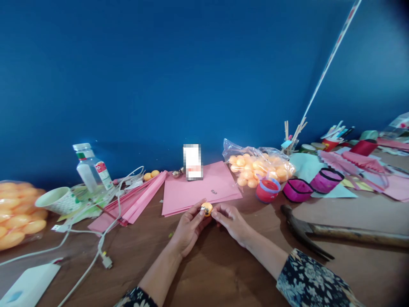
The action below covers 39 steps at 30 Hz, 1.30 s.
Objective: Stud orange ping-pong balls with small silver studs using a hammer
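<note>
My left hand point(191, 226) is closed around a small orange ball point(208, 207), like a ping-pong ball. Dark spots and a silvery bit show on the ball's front, too small to make out clearly. At the ball's right side, the thumb and fingers of my right hand point(230, 221) are pinched together; whatever they hold is too small to tell. Both hands are just above the brown table, at the near edge of a stack of pink paper sheets point(191, 194). Tiny dark-and-silver pieces point(214, 192) lie on the top sheet.
Behind the paper stands a blurred white item point(193, 162). To the right are a bag of orange balls point(252, 168), a red-and-blue cup point(267, 190), purple fabric rings point(297, 190) and a hammer point(306, 228). Cables point(101, 241), a paper cup point(59, 200) and a bottle point(86, 168) occupy the left.
</note>
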Tool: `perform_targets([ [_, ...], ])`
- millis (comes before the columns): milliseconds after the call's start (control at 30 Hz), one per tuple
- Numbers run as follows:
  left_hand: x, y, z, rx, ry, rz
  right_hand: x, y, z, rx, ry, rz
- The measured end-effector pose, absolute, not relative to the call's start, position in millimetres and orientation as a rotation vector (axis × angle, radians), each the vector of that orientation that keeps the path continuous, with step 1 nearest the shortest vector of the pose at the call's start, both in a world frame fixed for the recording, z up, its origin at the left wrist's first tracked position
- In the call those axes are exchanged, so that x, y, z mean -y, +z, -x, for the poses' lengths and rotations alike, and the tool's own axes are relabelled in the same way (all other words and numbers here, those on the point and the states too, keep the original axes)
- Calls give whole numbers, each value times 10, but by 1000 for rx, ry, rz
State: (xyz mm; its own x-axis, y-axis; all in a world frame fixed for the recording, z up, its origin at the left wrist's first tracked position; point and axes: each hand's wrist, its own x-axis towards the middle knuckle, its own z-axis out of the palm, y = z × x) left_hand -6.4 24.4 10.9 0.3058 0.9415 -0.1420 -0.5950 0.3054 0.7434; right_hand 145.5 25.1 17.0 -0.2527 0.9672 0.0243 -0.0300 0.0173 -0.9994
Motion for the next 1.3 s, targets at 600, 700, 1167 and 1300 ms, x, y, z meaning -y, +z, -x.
perform_targets([
  [600, -244, 94, 76, -660, 1119, -683, -268, 115, -1456, 1415, 1357, 1045],
  [700, -244, 102, 71, -663, 1121, -676, -264, 122, -1455, 1411, 1376, 1048],
  [1167, -242, 112, 70, -661, 1113, -658, -263, 144, -1461, 1421, 1394, 1031],
  [1300, -244, 110, 73, -672, 1119, -661, -261, 140, -1461, 1411, 1409, 1033],
])
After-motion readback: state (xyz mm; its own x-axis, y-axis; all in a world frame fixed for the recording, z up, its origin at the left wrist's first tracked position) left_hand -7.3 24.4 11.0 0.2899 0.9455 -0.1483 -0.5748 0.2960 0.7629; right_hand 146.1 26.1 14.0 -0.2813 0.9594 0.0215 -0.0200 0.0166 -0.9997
